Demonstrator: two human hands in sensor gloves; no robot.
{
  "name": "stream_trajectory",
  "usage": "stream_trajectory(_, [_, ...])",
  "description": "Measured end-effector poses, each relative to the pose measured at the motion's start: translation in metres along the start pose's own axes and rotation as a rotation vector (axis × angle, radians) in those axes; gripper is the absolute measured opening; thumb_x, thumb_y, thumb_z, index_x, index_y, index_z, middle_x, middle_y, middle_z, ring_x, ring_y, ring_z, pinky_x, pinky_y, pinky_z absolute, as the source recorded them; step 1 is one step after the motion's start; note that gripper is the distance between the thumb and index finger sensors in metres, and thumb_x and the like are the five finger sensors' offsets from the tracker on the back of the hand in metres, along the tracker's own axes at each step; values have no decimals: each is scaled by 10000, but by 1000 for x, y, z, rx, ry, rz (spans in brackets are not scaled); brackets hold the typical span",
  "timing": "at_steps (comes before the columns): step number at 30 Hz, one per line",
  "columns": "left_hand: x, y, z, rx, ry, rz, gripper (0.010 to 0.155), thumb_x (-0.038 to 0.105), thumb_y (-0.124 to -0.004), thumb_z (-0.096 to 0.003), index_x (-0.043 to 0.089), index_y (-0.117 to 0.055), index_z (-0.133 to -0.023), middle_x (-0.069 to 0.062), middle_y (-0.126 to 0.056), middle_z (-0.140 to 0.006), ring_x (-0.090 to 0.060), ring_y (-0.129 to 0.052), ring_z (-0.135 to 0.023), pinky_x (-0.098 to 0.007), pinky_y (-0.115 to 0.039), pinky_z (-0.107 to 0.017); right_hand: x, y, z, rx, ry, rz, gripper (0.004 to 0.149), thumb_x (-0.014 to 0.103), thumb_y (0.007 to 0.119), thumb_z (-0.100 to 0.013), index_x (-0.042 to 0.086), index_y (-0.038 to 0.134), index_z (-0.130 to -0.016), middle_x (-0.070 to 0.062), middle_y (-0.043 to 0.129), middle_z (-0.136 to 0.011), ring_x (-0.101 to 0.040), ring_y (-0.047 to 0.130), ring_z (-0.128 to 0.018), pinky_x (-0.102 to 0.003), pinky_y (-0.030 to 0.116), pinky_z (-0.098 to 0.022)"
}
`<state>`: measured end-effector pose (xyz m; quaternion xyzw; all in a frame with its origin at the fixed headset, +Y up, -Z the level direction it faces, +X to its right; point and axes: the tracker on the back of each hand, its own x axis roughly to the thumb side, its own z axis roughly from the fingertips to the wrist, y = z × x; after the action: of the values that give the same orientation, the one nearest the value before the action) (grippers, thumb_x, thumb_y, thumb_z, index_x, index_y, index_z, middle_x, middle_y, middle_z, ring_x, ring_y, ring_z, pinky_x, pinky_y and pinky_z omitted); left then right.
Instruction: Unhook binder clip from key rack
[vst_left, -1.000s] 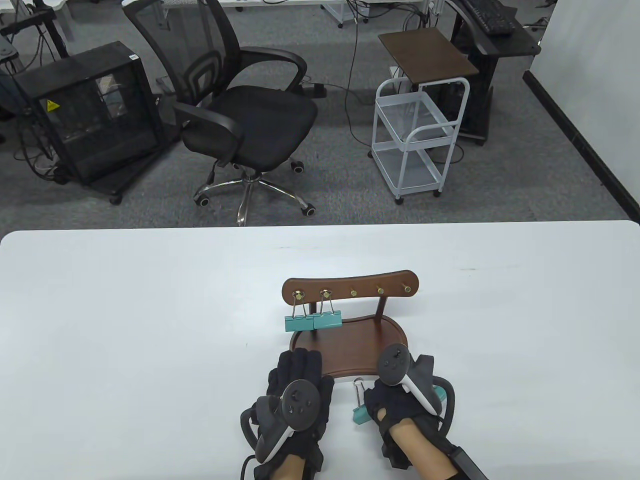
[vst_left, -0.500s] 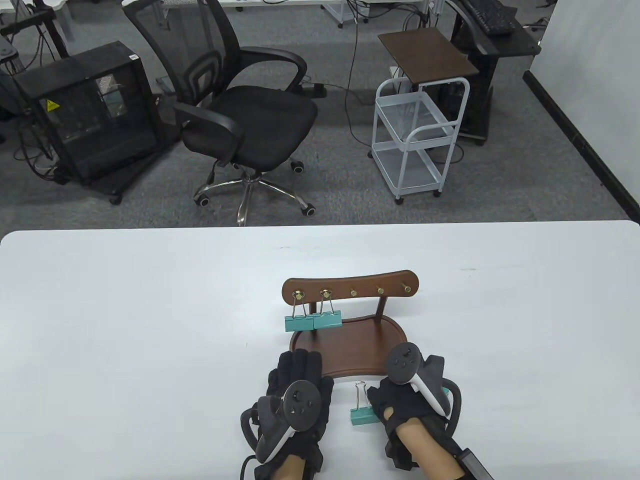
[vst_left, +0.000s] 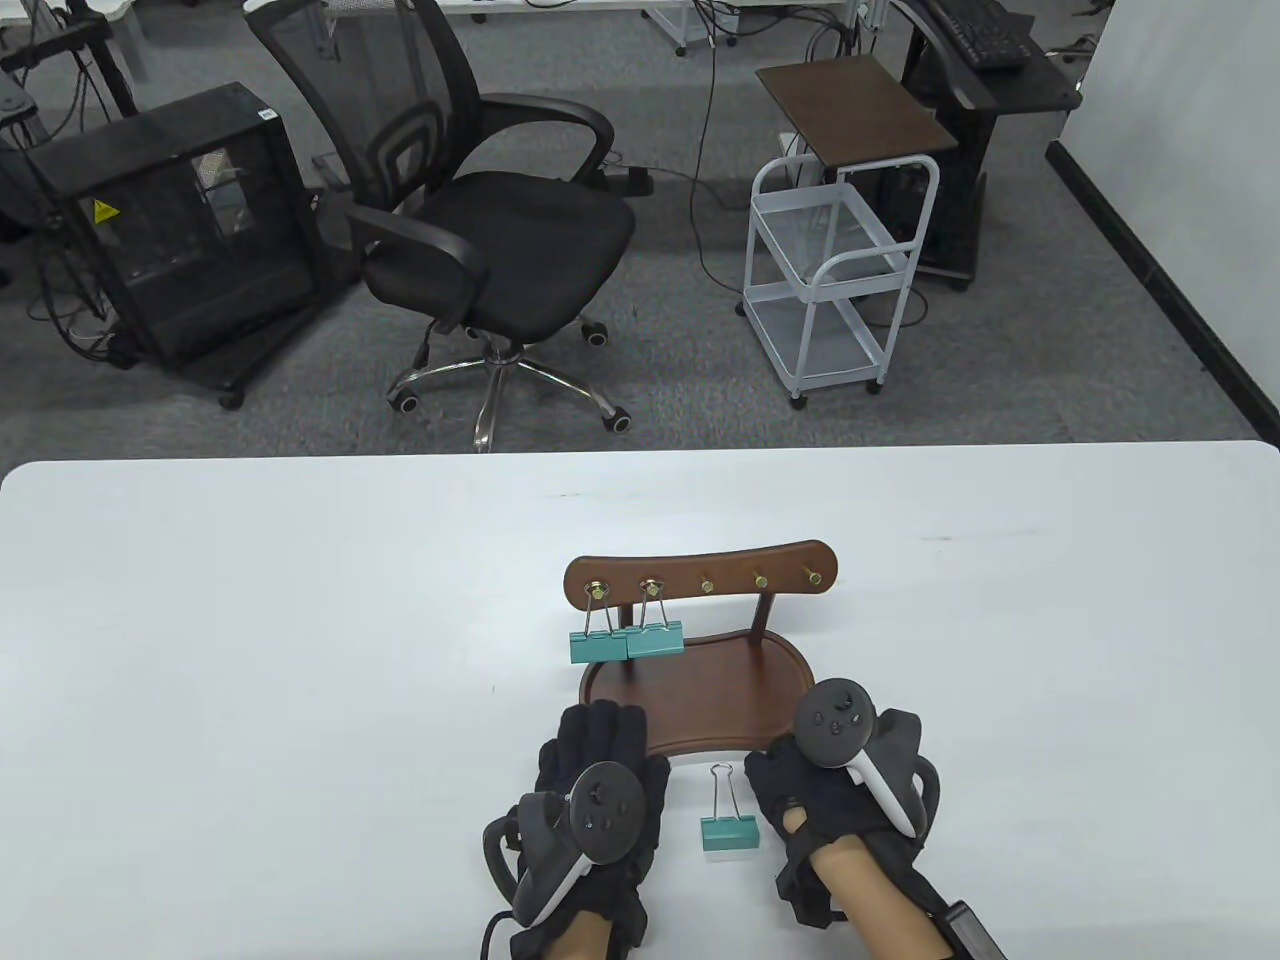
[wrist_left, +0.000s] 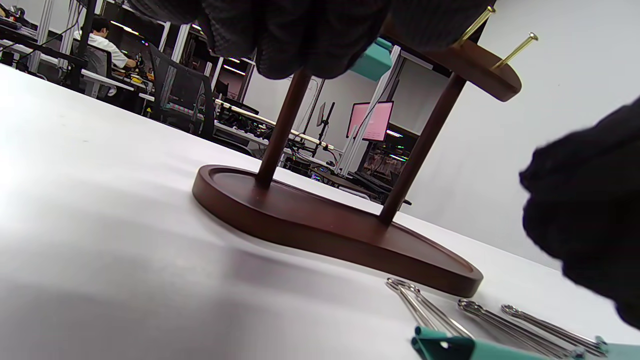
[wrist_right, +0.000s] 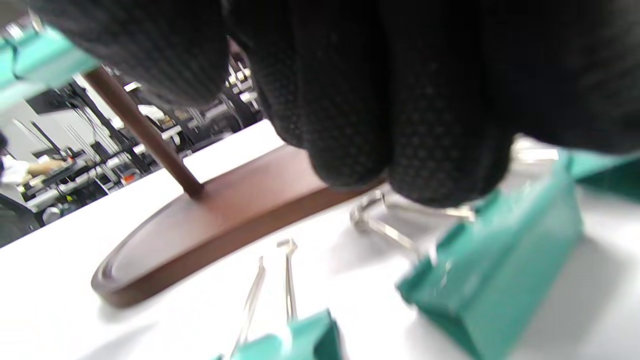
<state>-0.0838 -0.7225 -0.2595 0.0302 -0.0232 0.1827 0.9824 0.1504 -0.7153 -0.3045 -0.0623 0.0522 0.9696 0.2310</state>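
Note:
The brown wooden key rack (vst_left: 700, 690) stands mid-table. Two teal binder clips (vst_left: 598, 646) (vst_left: 655, 640) hang from its two leftmost hooks. A loose teal binder clip (vst_left: 728, 832) lies flat on the table between my hands, touched by neither. My left hand (vst_left: 595, 745) rests flat at the rack base's front left edge and holds nothing. My right hand (vst_left: 800, 790) rests at the base's front right corner. In the right wrist view its fingertips (wrist_right: 440, 165) hang just over the wire handle of another loose clip (wrist_right: 500, 270), with no grip showing.
The three right hooks (vst_left: 760, 579) of the rack are bare. A further teal clip (wrist_right: 600, 165) lies at the right in the right wrist view. The rack base (wrist_left: 325, 225) lies just ahead of my left hand. The white table (vst_left: 250, 650) stretches left and right.
My right hand has slid to the right, off the loose clip. That clip has turned and now lies flat in full view between my hands. My left hand has not moved.

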Motion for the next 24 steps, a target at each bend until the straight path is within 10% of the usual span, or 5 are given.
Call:
stream_trajectory(11, [0, -1, 0, -7, -17, 17, 650, 575, -579, -523, 288, -607, -1106, -33, -582, -1189, -314, -497, -1119, -532, -484, -760, -23, -32, 14, -160, -131, 141, 660, 548, 765, -385, 197, 614, -924, -176, 563, -1016, -442, 552, -911, -565, 566, -641])
stream_trajectory(24, [1, -2, 1, -14, -26, 12, 652, 573, -562, -522, 288, -596, -1108, -35, -575, -1189, -311, -489, -1119, -530, -480, -760, -71, -34, 23, -256, -287, 219, 653, 538, 644, -389, 197, 546, -937, -101, 469, -1043, -377, 438, -948, -523, 489, -679])
